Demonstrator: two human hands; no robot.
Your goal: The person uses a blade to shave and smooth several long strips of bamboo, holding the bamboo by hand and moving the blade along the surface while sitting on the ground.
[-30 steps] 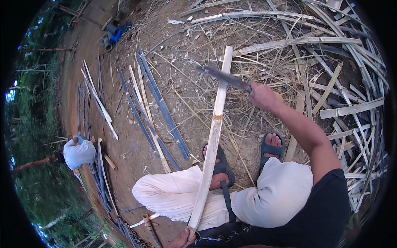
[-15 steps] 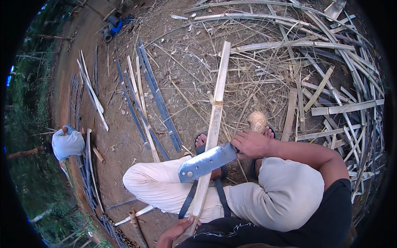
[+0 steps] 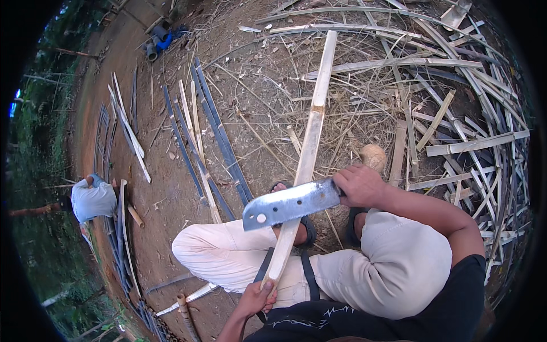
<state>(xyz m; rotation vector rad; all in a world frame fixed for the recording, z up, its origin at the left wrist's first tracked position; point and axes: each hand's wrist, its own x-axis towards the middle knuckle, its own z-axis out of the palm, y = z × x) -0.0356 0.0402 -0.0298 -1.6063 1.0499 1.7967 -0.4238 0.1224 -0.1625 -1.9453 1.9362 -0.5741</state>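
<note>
At frame centre: one bamboo slat (image 3: pixel 310 142), one cleaver (image 3: pixel 290 204) | right hand (image 3: pixel 360 185) grips cleaver across slat | left hand (image 3: pixel 257 296) clasps slat's near end, bottom centre

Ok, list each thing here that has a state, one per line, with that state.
Long pale split bamboo slat: held at its near end, slanting away over the ground.
Broad grey steel cleaver: held flat side up, crossing the slat.
Left hand: closed on the slat's near end.
Right hand: closed on the cleaver's grip.
Dark blue-grey strips: lying on the dirt.
</note>
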